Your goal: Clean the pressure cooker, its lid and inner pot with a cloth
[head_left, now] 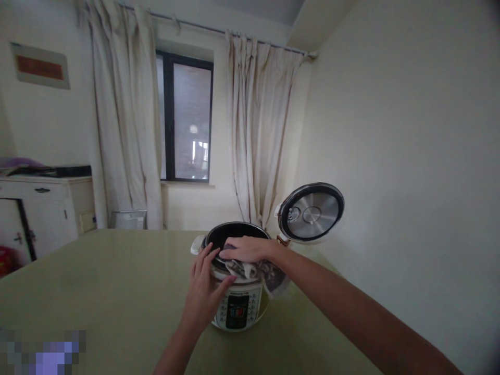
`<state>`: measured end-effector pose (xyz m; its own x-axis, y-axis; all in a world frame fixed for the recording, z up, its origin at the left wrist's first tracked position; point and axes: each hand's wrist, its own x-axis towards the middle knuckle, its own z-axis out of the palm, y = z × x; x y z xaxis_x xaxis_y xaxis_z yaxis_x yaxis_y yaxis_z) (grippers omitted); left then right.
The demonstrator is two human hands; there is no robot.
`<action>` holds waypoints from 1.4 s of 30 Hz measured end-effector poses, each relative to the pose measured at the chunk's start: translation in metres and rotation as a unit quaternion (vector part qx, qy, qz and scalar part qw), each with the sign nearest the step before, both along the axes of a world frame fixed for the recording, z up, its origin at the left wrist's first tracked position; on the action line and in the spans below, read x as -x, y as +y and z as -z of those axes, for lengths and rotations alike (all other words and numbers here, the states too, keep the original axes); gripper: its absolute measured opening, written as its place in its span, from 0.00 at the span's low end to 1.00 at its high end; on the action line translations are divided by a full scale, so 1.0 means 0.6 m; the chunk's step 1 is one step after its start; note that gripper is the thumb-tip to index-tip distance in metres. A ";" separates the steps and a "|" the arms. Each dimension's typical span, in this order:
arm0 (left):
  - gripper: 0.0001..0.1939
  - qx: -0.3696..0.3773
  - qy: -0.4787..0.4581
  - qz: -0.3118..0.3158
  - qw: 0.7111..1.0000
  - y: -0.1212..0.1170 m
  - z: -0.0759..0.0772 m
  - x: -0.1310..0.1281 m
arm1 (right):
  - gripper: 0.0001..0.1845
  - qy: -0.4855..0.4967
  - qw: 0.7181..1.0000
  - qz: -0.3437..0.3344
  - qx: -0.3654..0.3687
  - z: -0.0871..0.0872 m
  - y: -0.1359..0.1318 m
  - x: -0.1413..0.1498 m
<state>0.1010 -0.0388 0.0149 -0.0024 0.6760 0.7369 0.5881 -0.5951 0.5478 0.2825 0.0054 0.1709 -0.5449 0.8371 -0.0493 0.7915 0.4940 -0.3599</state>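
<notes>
A round electric pressure cooker [239, 307] stands on the pale green table [97, 281], its lid [311, 211] swung open to the right with the steel inside facing me. My right hand [248, 249] lies on the front rim of the dark inner pot, fingers pressed down on a grey patterned cloth [269, 275] that hangs over the cooker's edge. My left hand [205, 291] rests against the cooker's left front side, fingers spread and stretched up to the rim, holding nothing.
A white cabinet [42, 208] stands at the left wall. Behind the table are a dark-framed window [185, 117] between pale curtains and a wire basket [128, 219]. A plain wall runs along the right.
</notes>
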 end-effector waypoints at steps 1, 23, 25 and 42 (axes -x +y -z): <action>0.31 -0.002 -0.001 0.000 1.000 0.002 0.000 0.000 | 0.24 0.016 1.000 0.022 0.004 0.006 0.007 0.025; 0.31 -0.023 0.041 -0.012 0.999 0.027 -0.009 0.034 | 0.24 -0.044 0.964 0.105 -0.242 0.042 -0.064 0.062; 0.34 -0.017 0.040 0.001 0.999 0.027 -0.007 0.037 | 0.22 -0.011 0.951 0.124 -0.284 0.055 -0.081 0.074; 0.37 0.007 -0.055 -0.029 0.998 0.026 0.050 0.001 | 0.20 -0.027 0.957 -0.087 -0.277 0.012 -0.018 0.095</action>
<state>0.1006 -0.0233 -0.0149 -0.1230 0.6829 0.7201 0.5575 -0.5528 0.6194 0.2252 -0.0054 0.1637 -0.6869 0.6401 0.3442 0.6903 0.7227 0.0335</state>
